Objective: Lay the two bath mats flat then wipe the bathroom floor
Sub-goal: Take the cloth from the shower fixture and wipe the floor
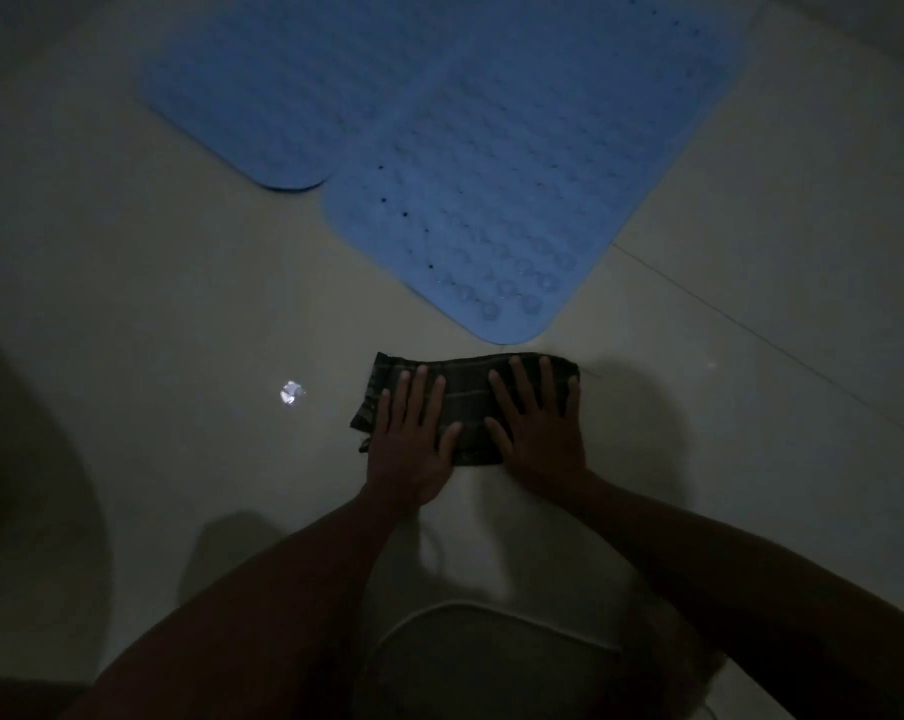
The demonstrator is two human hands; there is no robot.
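Floor (180, 283) looked like smooth, glossy tile with a bright reflected spot. Two blue mats (517, 163) appeared rubbery or plastic, matt, studded with round suction cups and small holes. Dark cloth (470, 402) was woven, matt, plaid-lined.

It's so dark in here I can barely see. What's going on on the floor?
A person is kneeling or crouching over the pale tiled floor, pressing a dark plaid cloth down with both palms: left hand and right hand side by side, fingers spread. Just beyond the cloth, two blue bath mats lie flat, the far mat overlapped by the near mat. A small bright glint shows on the floor to the left of the cloth.
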